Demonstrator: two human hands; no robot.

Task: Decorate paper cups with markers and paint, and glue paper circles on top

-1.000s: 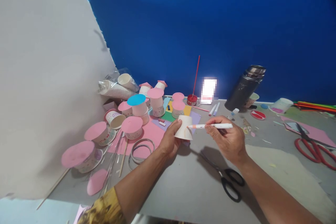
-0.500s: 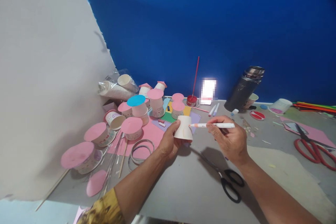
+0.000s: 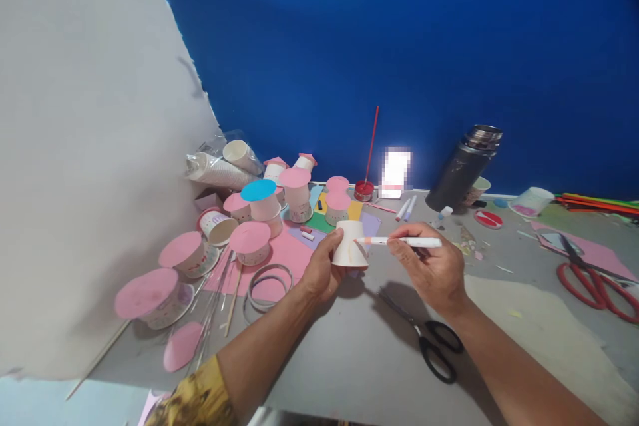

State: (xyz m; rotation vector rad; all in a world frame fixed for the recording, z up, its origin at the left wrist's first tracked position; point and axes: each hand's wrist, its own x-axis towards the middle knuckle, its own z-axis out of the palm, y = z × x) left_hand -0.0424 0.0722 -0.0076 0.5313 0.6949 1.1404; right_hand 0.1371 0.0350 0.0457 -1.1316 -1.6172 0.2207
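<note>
White paper cup [image 3: 345, 237] hangs over the middle of the tabletop [image 3: 319, 356], mouth down and narrow base up, its long axis close to upright. Left of it, pink-topped cups [image 3: 250, 238] stand near a pink sheet [image 3: 294, 251]. The left hand [image 3: 319, 270] has its grip clamped on the cup's left side, thumb near the base. To the right, a white marker [image 3: 422, 241] runs nearly level, its tip pointing left at the cup's wall, where a faint orange line shows. The right hand [image 3: 435, 271] has its grip clamped around the barrel. Compared with half a second ago, marker and hand sit slightly farther left, which suggests the drawing is mid-stroke. Black-handled scissors [image 3: 433, 358] lie nearer; a dark flask [image 3: 462, 170] stands far right.
</note>
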